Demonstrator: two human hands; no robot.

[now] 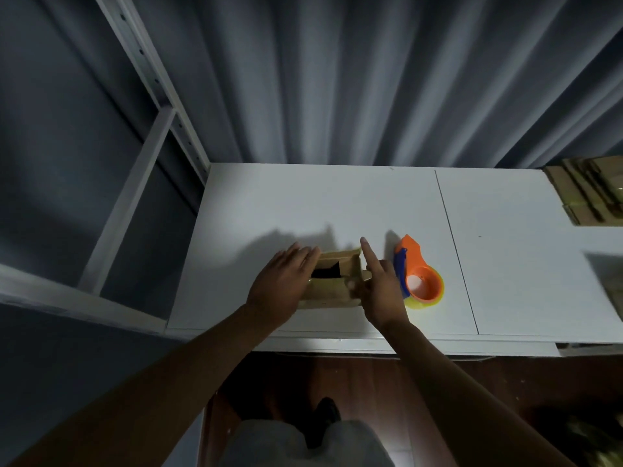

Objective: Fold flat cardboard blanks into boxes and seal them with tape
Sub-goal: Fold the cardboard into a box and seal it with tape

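Meanwhile both hands, left hand (281, 284) and right hand (379, 286), press the half-folded box (332, 281).

Sitting on the white table (337, 203), near its front edge: small brown cardboard box (332, 281), partly folded, top flaps not closed, dark gap showing inside. Lying just right of the box: orange-and-blue tape dispenser (419, 274). Stacked at the table's far right edge: flat cardboard blanks (586, 193).
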